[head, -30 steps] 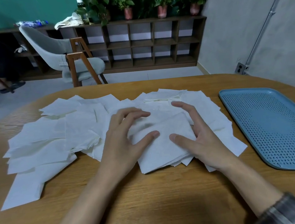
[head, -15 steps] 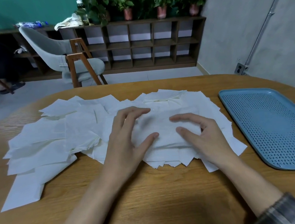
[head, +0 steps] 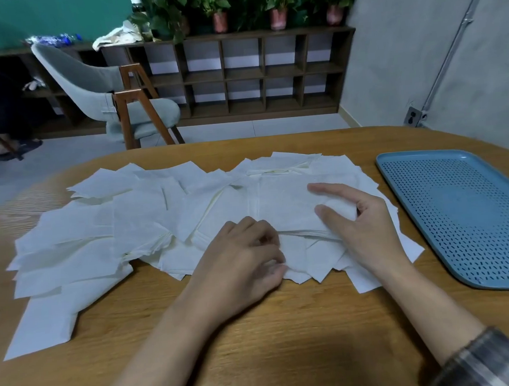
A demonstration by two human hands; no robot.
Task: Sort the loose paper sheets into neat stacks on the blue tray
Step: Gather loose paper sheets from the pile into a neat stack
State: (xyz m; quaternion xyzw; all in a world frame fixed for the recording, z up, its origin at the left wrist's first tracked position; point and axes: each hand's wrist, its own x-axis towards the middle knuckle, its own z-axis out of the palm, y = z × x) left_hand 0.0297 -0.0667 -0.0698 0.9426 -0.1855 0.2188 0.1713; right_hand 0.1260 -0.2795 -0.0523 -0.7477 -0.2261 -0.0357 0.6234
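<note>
Since half a second ago the left hand (head: 243, 260) has slid back to the pile's near edge, fingers curled onto the paper sheets (head: 145, 219); whether they pinch one, I cannot tell. The right hand (head: 362, 224) grips a thin stack, thumb on top. Sheets sprawl over the wooden table (head: 289, 342); the blue tray (head: 462, 213) lies just right of them.

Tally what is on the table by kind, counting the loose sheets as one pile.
paper pile: 1 (sheets overlap, too many to count singly)
blue tray: 1
hands: 2, the left hand and the right hand
Total: 4
</note>
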